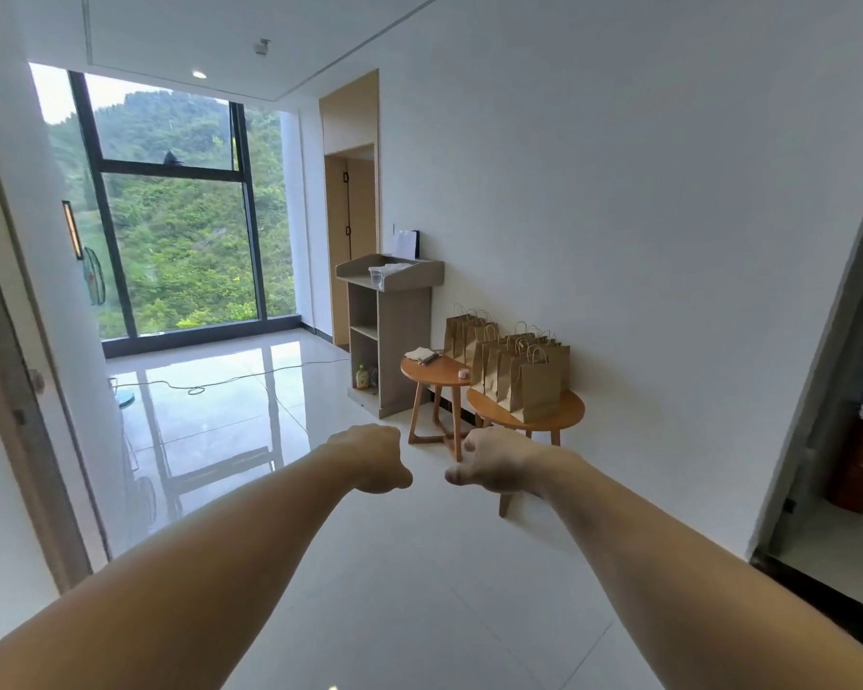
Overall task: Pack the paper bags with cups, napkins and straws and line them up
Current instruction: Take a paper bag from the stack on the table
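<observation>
Two bare arms are being held out in front of a round wooden table point(575, 409), well apart from it. The left hand point(375, 458) and right hand point(499, 465) are hanging as fists, fingers curled, gripping nothing. Brown paper bags point(534, 390) are standing in rows on the table.

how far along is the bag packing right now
Done: paper bags stand in rows on the near table, more behind them; whether they are filled cannot be seen. In hand: nothing; the left hand and right hand are curled, empty, well short of the tables. Left: napkins on the far table and cups on the stand are not packed, so the job may not be finished.
</observation>
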The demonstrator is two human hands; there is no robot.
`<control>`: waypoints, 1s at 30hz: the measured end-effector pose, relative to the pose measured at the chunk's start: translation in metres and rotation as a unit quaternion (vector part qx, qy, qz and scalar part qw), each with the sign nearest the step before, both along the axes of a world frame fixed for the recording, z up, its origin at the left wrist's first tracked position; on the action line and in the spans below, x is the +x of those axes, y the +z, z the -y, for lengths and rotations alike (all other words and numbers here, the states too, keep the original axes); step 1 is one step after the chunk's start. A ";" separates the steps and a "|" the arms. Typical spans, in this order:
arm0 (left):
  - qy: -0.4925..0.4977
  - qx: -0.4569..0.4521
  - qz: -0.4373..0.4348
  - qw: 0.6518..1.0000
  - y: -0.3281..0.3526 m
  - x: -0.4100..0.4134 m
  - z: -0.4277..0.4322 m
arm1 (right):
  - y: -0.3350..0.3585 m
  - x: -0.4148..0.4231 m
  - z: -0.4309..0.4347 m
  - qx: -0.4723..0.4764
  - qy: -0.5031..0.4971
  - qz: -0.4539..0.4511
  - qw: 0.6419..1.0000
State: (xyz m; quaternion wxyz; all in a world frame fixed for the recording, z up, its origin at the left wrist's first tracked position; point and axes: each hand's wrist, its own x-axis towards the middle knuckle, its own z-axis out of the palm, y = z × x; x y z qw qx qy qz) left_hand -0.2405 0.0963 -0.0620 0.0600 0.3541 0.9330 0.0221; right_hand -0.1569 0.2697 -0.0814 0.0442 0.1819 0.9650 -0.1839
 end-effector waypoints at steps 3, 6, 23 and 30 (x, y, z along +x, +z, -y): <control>0.000 -0.003 -0.001 1.000 0.001 -0.045 -0.016 | 0.000 -0.045 -0.015 0.010 -0.003 -0.006 1.000; 0.003 -0.012 -0.002 1.000 -0.002 -0.089 -0.034 | -0.003 -0.089 -0.035 0.004 0.006 0.006 1.000; 0.058 -0.037 0.028 0.997 -0.018 -0.341 -0.192 | -0.022 -0.370 -0.201 0.012 0.075 0.016 0.997; 0.062 -0.033 0.039 0.997 -0.033 -0.470 -0.222 | -0.037 -0.503 -0.230 0.008 0.104 0.058 0.993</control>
